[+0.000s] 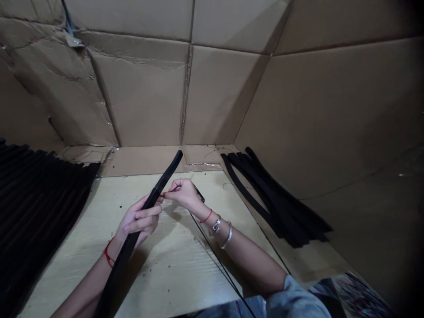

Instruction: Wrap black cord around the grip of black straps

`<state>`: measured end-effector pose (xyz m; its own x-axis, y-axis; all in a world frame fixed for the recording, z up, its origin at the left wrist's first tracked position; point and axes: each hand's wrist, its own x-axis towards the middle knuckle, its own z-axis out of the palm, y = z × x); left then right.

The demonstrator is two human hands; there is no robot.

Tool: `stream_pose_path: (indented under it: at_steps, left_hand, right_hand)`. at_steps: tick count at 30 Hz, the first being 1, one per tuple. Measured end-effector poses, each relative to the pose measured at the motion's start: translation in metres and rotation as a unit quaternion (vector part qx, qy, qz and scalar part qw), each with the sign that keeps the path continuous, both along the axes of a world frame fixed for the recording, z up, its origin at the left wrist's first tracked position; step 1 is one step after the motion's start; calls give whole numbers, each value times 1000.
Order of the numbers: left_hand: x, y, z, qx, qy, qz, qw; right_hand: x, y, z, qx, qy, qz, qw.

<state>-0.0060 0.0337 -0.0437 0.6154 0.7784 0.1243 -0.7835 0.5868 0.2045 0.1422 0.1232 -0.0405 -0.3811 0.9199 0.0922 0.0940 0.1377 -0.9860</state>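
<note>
Fingers (149, 212) of the left hand (139, 221) are curled shut around a black strip (167, 172). The right hand (183, 194) is closed on a thin dark tool (199, 194), its fingertips pinched against the strip's edge. Long, narrow, flat and matte, the strip slants from beside the left forearm up to a tip above the pale counter (185, 274). More strips (281, 207) lie to the right, and a dark stack (33, 198) sits to the left.
</note>
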Motion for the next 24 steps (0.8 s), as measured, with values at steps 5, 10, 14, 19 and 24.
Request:
stream_pose_path:
  at_steps: [5,10,14,19,24]
  left_hand:
    - [7,-2,-9,34,-3,-72,997]
    - [13,-6,-9,74,4,-82,994]
    - [19,-11,-2,88,-9,-78,993]
    - [26,-17,-1,79,-43,-95,991]
    - [25,-22,-6,60,-124,-141,980]
  right_hand:
    - [-2,-1,-5,-44,15,75,996]
    - [2,12,-3,-45,23,64,997]
    - [26,36,20,-28,7,54,998]
    - [43,44,45,-11,-18,96,995]
    - [24,14,25,-45,-45,173,983]
